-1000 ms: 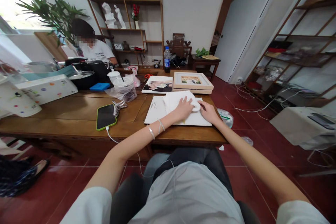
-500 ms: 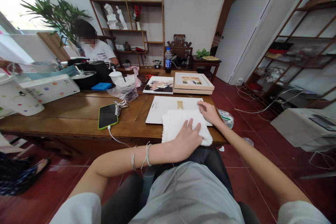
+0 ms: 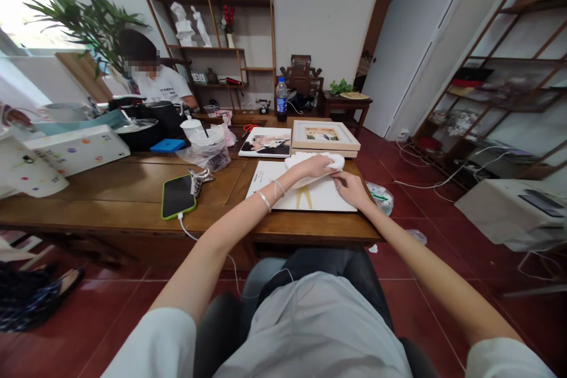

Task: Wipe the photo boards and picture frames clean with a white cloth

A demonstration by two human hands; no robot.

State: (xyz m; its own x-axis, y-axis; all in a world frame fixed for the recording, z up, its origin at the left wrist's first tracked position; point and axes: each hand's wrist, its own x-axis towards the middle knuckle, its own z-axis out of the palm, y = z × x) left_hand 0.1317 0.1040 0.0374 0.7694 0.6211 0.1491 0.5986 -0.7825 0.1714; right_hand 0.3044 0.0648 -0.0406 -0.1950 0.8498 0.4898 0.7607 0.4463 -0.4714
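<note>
A thin white board (image 3: 330,199) with a dark lower edge lies flat at the table's front. On its face is a yellowish, two-legged shape (image 3: 303,198), its upper part covered by a folded white towel (image 3: 337,161). My left hand (image 3: 316,166) is closed on the towel over the board's far part. At the board's right side, my right hand (image 3: 351,190) has its fingers bent around the edge, close to the towel. Its fingertips are partly hidden.
Behind the board lie a photo panel (image 3: 266,142) and a framed picture (image 3: 325,134). A charging phone (image 3: 179,196), a bagged cup (image 3: 208,150) and a blue box (image 3: 167,146) stand leftward. Another person (image 3: 162,85) sits across the table (image 3: 110,189). A bottle (image 3: 282,100) stands behind.
My left hand has carried the towel from the board's near edge to its far part, uncovering the lower end of the yellowish shape. My right hand stays at the board's right edge.
</note>
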